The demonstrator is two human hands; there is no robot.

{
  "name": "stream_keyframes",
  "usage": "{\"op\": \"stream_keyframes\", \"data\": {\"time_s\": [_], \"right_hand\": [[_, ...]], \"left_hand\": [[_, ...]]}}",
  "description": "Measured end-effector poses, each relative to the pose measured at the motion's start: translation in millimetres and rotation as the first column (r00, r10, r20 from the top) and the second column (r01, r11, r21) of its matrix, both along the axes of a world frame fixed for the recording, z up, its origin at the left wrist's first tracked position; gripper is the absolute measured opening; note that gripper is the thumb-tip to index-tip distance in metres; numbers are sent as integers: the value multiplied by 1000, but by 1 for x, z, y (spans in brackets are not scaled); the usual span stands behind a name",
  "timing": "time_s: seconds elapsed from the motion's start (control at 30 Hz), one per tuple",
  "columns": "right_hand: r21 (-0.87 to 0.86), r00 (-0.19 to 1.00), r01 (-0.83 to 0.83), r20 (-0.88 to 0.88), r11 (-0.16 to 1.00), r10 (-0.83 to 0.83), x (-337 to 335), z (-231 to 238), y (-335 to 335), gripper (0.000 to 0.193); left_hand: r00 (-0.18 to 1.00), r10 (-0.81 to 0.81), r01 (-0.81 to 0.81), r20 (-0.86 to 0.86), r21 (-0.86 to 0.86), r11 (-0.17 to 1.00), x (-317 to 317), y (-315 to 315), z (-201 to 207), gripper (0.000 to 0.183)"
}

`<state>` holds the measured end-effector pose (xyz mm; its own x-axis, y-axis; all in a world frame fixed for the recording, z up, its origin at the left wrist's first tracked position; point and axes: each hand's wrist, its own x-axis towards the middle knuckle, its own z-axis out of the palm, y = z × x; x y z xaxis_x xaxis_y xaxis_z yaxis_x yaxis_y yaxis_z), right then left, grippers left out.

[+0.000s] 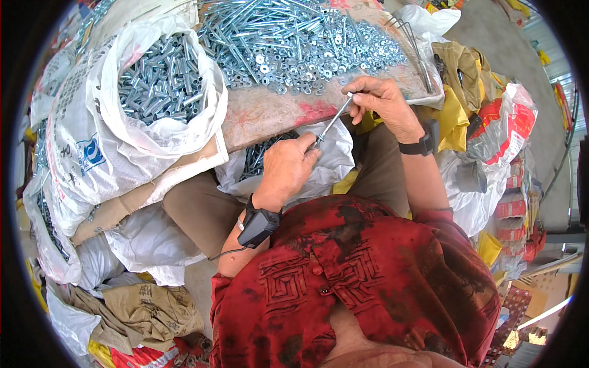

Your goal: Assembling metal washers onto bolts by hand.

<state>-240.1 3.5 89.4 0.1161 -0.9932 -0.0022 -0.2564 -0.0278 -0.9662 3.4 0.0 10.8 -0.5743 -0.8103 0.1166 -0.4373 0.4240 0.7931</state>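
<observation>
A slender silver bolt (pixel 335 117) slants between my two hands, its head at the upper right end. Around that head end, my right hand (pixel 388 109) is closed with curled fingers. My left hand (pixel 285 168) pinches the lower end, where a small metal piece sits on the shank; its exact kind is too small to tell. Just beyond my hands is a board (pixel 257 119) bearing a heap of long bolts (pixel 257 30) and a spread of washers (pixel 307 70). Below my hands, a white bag (pixel 337 147) between my knees contains dark-looking long metal pieces (pixel 261 156).
At the left, a large white woven sack (pixel 73 132) stands open, full of short metal tubes (pixel 162 83). Bent wire rods (pixel 417 52) lie at the board's right edge. Brown and yellow sacks (pixel 454 116) and clear plastic crowd the right; crumpled sacks (pixel 150 306) lie lower left.
</observation>
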Motion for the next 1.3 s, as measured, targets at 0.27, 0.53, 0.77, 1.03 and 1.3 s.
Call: {"op": "stream_keyframes", "data": {"time_s": [0.27, 0.53, 0.77, 1.03, 1.3], "right_hand": [[51, 994, -52, 99, 997, 46, 17, -23, 9, 11], [-110, 954, -60, 286, 992, 89, 88, -47, -6, 33], [-488, 993, -113, -47, 865, 104, 91, -40, 16, 44], [42, 928, 246, 278, 968, -248, 66, -43, 6, 43], [-221, 952, 146, -234, 964, -198, 79, -31, -1, 34]], "left_hand": [[994, 28, -38, -106, -91, 995, 2, 3, 0, 20], [983, 29, -71, -183, -230, 971, 3, -2, -2, 20], [771, 443, -452, -458, 96, 887, 33, -33, -6, 17], [918, 324, -349, -227, -79, 934, 17, -12, 4, 24], [961, 227, -267, -160, -301, 916, 8, -6, -5, 19]]}}
